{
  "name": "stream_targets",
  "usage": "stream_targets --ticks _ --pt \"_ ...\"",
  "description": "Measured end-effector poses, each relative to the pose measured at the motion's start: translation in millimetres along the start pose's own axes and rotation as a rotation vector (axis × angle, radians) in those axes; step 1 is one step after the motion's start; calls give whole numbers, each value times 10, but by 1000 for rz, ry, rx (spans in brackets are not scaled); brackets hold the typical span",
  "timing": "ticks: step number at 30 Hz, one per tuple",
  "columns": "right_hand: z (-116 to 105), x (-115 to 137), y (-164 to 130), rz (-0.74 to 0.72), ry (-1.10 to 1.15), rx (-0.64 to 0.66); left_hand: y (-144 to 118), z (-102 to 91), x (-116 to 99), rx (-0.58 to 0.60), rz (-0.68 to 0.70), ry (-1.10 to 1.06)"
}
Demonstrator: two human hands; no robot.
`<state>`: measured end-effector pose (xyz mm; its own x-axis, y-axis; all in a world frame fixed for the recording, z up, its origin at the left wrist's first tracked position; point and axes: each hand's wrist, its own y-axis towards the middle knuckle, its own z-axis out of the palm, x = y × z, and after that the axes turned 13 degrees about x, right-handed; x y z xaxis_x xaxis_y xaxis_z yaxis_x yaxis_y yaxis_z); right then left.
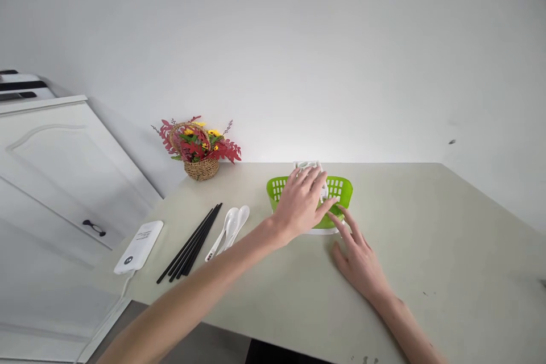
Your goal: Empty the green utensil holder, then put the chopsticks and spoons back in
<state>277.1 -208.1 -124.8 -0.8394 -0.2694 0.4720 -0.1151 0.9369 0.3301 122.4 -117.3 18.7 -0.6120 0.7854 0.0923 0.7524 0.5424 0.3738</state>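
Bright, even, diffuse light is filling the whole scene, with no hard source showing. A soft glow is sitting on the plain white wall (pixel 298 40) just above the far edge of the pale beige tabletop (pixel 426 250), fading to grey toward the upper corners. Shadows are staying faint: a thin soft one is lying under the left hand (pixel 301 202) and the right hand (pixel 356 259), another beside the bundle of black chopsticks (pixel 190 244). No glare is burning out. Focus is holding sharp at centre; the forearms are softening slightly near the bottom edge. Wide-angle distortion is bending the table edges and the white panelled cabinet door (pixel 55 165).
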Motion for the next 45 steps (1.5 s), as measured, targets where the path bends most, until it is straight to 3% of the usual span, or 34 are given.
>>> stream_targets --ticks 7,14,18,21,24,27,29,31,34,37,39,42,45 --pt "-41 42 -13 58 148 16 -56 -37 482 -44 -38 -32" --pt "16 -10 -19 77 157 43 -354 -1 1550 -105 -200 -20" --pt "48 -56 -32 148 154 106 -574 -130 2036 -97 -272 -5" --pt "77 -94 -48 165 158 116 -724 -275 2236 -60 -269 -13" --pt "108 -127 -54 160 162 103 -840 -389 2281 -33 -265 -29" --pt "117 -147 -48 152 158 96 -850 -430 2111 -96 -300 5" --pt "104 -153 -42 147 160 106 -792 -387 1846 -191 -323 45" --pt "81 -159 -37 142 183 117 -718 -260 1469 -243 -299 20" --pt "57 -173 -34 154 256 118 -663 114 787 -272 -258 -205" --pt "58 -195 -28 167 317 99 -706 624 157 -163 -249 -413" --pt "63 -205 -21 168 336 85 -758 928 -142 -47 -232 -479" --pt "63 -201 -12 189 352 72 -813 1196 -370 112 -219 -470" --pt "56 -182 -12 210 351 73 -851 1245 -418 194 -154 -392"
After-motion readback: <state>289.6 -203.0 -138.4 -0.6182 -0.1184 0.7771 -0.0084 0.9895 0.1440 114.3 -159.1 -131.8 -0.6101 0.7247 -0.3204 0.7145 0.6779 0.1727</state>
